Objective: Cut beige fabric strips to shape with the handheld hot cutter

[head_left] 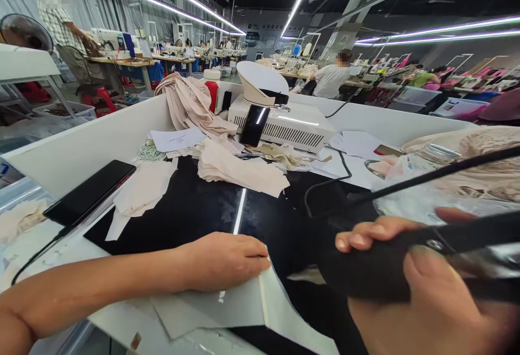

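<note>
My left hand [227, 260] reaches in from the left, closed, its thumb and fingers together at the upper edge of a pale, smooth sheet [227, 306]. A narrow strip [263, 298] runs down that sheet from the fingertips. On the right, my right hand [426, 290] is wrapped round a thick black hand tool [365, 268] with a shiny metal part towards the right edge. Motion blurs the tool, so its exact kind is unclear. Under both hands lies a glossy black work surface [195, 209].
Beige fabric pieces [239, 171] are stacked ahead, with more cut pieces [142, 190] at left. A phone [91, 190] lies near the left wall. A black cord [439, 173] crosses at right, above a plastic bag [406, 190]. A vented white box [284, 122] stands behind.
</note>
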The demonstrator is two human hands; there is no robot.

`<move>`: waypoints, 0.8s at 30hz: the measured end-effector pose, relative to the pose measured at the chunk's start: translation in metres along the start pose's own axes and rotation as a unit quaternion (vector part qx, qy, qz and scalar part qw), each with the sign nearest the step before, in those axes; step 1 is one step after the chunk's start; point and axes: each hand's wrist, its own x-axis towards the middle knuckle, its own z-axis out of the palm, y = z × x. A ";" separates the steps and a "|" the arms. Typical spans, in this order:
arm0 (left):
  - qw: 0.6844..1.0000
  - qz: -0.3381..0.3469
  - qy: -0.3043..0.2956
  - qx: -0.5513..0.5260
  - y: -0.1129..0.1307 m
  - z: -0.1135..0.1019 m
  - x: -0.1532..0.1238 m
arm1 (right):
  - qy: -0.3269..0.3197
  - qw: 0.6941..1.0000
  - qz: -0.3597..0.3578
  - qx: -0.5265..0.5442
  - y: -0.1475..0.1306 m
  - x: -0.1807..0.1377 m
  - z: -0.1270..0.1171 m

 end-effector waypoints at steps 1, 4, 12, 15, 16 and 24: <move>1.000 0.003 0.000 -0.001 0.000 0.000 0.000 | 0.013 1.000 0.003 0.014 -0.001 0.002 0.013; 1.000 0.004 0.003 0.004 0.001 0.000 0.000 | 0.011 0.999 0.001 0.031 0.005 0.006 0.033; 1.000 -0.002 -0.011 -0.001 0.004 -0.005 0.000 | 0.002 0.999 0.008 0.052 0.015 0.005 0.034; 1.000 0.013 -0.010 0.005 0.003 -0.004 0.000 | -0.003 0.999 0.001 0.055 0.017 0.004 0.035; 1.000 0.018 -0.007 0.010 0.003 -0.003 0.000 | -0.005 0.999 -0.001 0.052 0.017 0.004 0.035; 0.999 0.025 0.001 0.020 0.001 0.000 -0.002 | -0.007 0.999 -0.015 0.049 0.015 0.000 0.037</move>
